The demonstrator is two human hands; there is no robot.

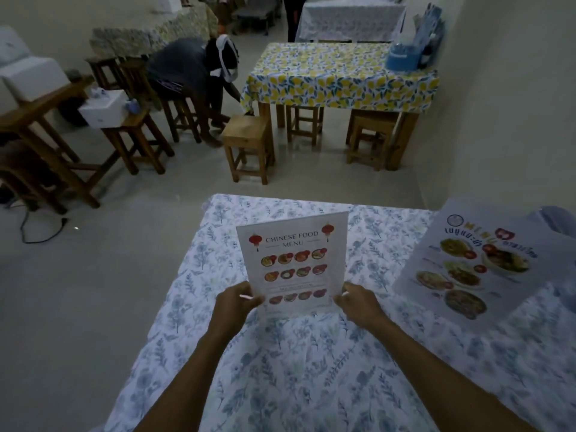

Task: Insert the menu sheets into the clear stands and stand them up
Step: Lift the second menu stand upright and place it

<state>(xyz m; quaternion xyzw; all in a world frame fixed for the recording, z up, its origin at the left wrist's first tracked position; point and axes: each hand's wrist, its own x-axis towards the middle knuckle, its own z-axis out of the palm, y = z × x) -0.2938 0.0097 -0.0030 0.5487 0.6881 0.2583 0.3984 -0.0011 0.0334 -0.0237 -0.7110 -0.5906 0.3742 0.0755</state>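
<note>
**Observer:** Where is the stand right now?

**Operator:** I have the clear stand (pixel 293 266), with the Chinese food menu sheet (pixel 291 260) already inside it, upright on the floral surface (pixel 280 369). My left hand (pixel 238 302) is pinched on its lower left edge and my right hand (pixel 358 302) on its lower right edge. Both grips are closed on the stand, thumbs in front and fingers behind.

**Observer:** Is the base down?

**Operator:** I judge it is on the cloth or just about there; the clear foot blurs into the pattern, so I cannot be sure it sits flat.

**Observer:** So how do you finish this well?

**Operator:** I press the foot level, check that the sheet is seated fully and square in the stand, then ease one grip open before the other. The cloth looks rumpled just on my side of the stand, so I want the foot on a smooth patch or it may lean.

**Observer:** And the other sheet?

**Operator:** The Thai menu sheet (pixel 467 269) lies to the right of the stand, well apart from it. It looks to rest on something, tilted rather than flat. I see no second stand clearly, so I leave that one until this stands by itself.
</note>
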